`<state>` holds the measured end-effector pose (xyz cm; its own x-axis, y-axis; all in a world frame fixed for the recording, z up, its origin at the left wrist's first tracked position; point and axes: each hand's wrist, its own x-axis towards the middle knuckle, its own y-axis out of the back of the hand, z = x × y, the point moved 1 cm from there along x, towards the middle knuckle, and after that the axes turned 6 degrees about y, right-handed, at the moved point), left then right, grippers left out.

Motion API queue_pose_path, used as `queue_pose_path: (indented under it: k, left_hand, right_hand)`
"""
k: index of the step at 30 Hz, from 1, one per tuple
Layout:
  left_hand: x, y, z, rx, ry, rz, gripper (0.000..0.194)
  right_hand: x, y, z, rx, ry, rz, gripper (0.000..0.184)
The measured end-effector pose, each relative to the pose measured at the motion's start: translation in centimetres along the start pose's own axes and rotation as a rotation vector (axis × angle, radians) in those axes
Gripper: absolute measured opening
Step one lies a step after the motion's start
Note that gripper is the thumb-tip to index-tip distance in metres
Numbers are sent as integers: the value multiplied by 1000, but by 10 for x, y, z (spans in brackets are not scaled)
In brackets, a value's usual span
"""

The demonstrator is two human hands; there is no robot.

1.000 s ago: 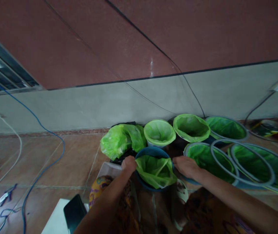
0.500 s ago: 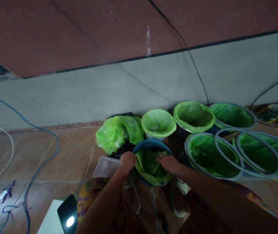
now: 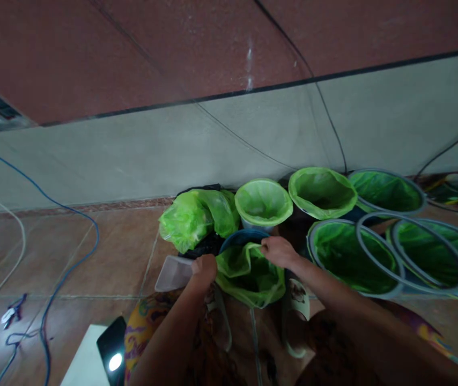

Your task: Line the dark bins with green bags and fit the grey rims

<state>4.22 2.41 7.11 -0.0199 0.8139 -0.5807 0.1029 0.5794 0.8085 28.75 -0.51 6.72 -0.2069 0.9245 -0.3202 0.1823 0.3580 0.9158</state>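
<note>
A blue bucket (image 3: pixel 237 238) stands on the floor right in front of me, with a green plastic bag (image 3: pixel 249 273) set inside it and folded over its near rim. My left hand (image 3: pixel 205 268) is closed on the bag's edge at the bucket's left side. My right hand (image 3: pixel 278 251) pinches the bag's far edge and holds it up near the bucket's back rim. A patterned cloth covers my lap below both forearms.
Several bins lined with green bags (image 3: pixel 352 257) crowd the right side along the grey wall. A loose bundle of green bags (image 3: pixel 192 220) and a clear plastic lid (image 3: pixel 172 272) lie to the left. Blue and white cables (image 3: pixel 64 268) trail over the tiled floor; a phone (image 3: pixel 112 351) lies near me.
My right hand moved from the bucket's right rim into the bag, then lifted its far edge toward the back rim. The left hand kept its grip at the left side.
</note>
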Motion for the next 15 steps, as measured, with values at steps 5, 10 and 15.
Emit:
queue_pose_path:
  k: [5,10,15]
  left_hand:
    - [-4,-1,4,32,-56,81,47]
    - [-18,0,32,-66,-407,175,82]
    - [-28,-19,59,-119,-695,99,65]
  right_hand:
    - [-2,10,25,133,-182,-79,46]
    - [-6,1,31,150,-249,-81,44]
    - [-6,3,31,168,-225,-98,45]
